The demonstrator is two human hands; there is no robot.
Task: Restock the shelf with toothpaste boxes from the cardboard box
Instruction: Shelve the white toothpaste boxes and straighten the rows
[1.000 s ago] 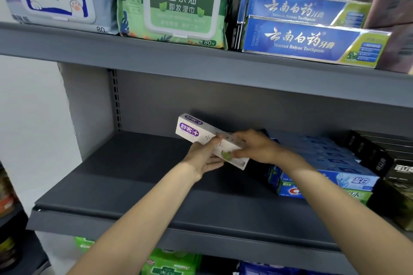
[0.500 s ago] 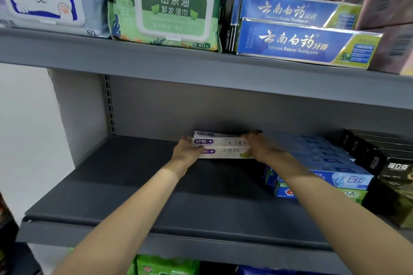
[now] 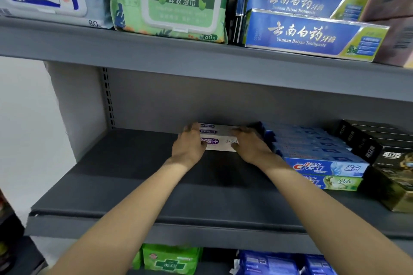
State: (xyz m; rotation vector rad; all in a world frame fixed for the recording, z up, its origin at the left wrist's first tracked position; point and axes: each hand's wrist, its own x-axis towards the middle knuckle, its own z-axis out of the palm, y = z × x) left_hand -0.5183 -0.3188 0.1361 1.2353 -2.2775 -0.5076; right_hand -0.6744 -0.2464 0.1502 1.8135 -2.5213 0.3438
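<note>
At the back of the middle shelf (image 3: 156, 187), hard against the rear panel: white boxes (image 3: 220, 140) with purple print, seemingly three stacked or rowed, exact count unclear. Flanked by both hands. Left hand (image 3: 188, 148) wrapped round the left end, fingers curled over the top edge, thumb on the front face. Right hand (image 3: 250, 147) clasping the right end, fingers bent over the top, partly covering the print. Grip on both ends, so nothing released yet.

Orientation: long axis left to right, parallel to the shelf front and the rear panel. Broad printed face turned forward and slightly up toward the viewer; logo end to the left. Right end just beside the blue boxes (image 3: 312, 140), contact or gap not readable behind the right hand.

Step in hand, by judgement: seating and squaring the white boxes. To do well:
- Press both ends evenly, so no skew relative to the rear panel.
- Slide right until flush with the blue boxes, no wedge of space left.
- Keep printed faces forward, logos upright, edges aligned one above another.
- Release one hand at a time; check for tipping before letting go fully.
- Leave the bare shelf space in front and to the left for further rows.

Cardboard box not in view.
</note>
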